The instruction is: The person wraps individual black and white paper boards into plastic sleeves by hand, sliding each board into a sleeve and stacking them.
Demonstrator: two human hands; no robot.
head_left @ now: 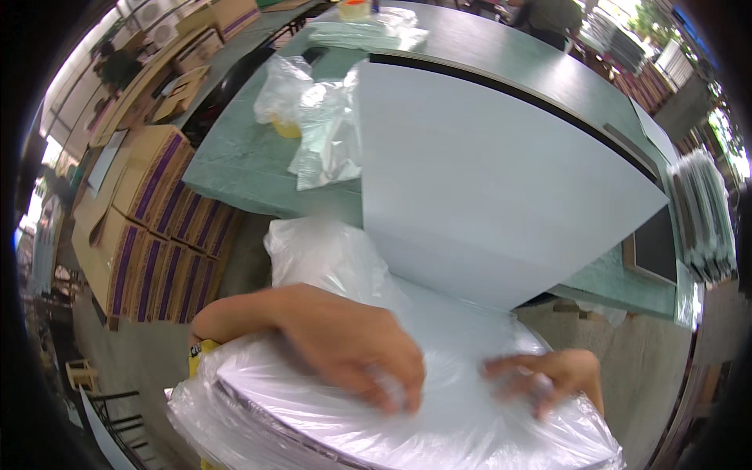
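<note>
A large white flat board [501, 180] leans up from a green table [243, 168] toward me. Its lower end sits inside a clear plastic bag [439, 415] that covers a stack of boards at the bottom of the view. My left hand [348, 345] presses flat on the plastic over the stack, fingers spread and blurred. At the right side of the bag my right hand [552, 376] pinches the plastic film, partly under it.
Crumpled clear plastic bags [317, 125] lie on the green table at the left. Stacked cardboard boxes [157, 235] with purple stripes stand at left. A dark framed panel [654, 247] rests at the right. Another person [548, 16] stands at the far table end.
</note>
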